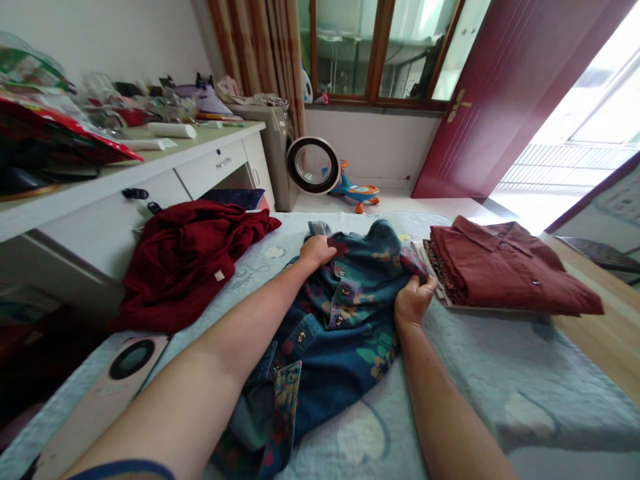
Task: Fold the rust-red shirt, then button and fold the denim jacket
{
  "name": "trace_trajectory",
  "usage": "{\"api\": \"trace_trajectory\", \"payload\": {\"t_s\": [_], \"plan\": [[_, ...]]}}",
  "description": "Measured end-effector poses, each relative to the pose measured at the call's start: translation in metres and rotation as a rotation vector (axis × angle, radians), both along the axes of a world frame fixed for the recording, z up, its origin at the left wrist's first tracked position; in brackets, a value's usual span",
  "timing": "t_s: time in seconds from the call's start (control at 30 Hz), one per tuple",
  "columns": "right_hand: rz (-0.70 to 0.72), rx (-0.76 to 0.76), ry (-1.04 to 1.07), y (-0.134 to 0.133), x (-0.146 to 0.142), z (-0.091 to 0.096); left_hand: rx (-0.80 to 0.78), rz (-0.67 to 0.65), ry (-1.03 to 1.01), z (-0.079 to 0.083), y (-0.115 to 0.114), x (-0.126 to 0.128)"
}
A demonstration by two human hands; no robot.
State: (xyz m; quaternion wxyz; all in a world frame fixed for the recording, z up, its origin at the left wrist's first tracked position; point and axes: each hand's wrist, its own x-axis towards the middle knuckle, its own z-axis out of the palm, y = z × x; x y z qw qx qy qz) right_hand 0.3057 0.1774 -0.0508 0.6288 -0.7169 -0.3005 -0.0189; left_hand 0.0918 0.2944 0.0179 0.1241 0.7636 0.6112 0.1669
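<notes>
A blue denim garment with a floral print and metal buttons, looking like a jacket or shirt [330, 373], lies rumpled across the light-blue bedspread [360, 440]. My left hand [317, 252] has its fingers closed on the garment's far left edge. On the right, my right hand [416, 300] pinches a reddish patterned corner of it. The near end of the garment spreads toward me, with a patterned flap turned up. My left forearm hides part of its left side.
Folded clothes with a rust-red shirt [505, 267] on top are stacked at right. A dark red garment [185, 253] is heaped at left, near a phone [115, 387]. Beyond stand a cluttered desk [200, 157], a washing machine with its door [314, 165] open, and a red door [475, 87].
</notes>
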Motion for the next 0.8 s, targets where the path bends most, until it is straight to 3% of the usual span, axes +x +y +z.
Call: {"api": "trace_trajectory", "payload": {"t_s": [0.07, 0.13, 0.2, 0.3, 0.43, 0.63, 0.8], "plan": [[0.002, -0.004, 0.002, 0.002, 0.001, -0.003, 0.002, 0.017, 0.022, 0.000, 0.004, 0.003], [0.008, -0.017, -0.009, 0.002, 0.000, -0.006, 0.104, 0.020, 0.009, 0.002, 0.007, 0.010], [0.021, -0.032, -0.012, 0.002, -0.002, -0.006, 0.125, -0.042, 0.026, 0.005, 0.012, 0.018], [0.036, -0.052, -0.004, 0.001, -0.004, -0.003, -0.027, -0.142, 0.095, 0.009, 0.023, 0.027], [0.046, -0.067, 0.014, -0.001, -0.004, 0.001, -0.170, -0.135, 0.115, 0.009, 0.041, 0.032], [0.034, -0.059, 0.013, 0.002, 0.000, -0.007, -0.204, -0.138, -0.031, 0.017, 0.059, 0.025], [-0.014, -0.038, -0.029, 0.005, 0.002, -0.013, -0.081, -0.128, -0.209, 0.027, 0.068, 0.019]]}}
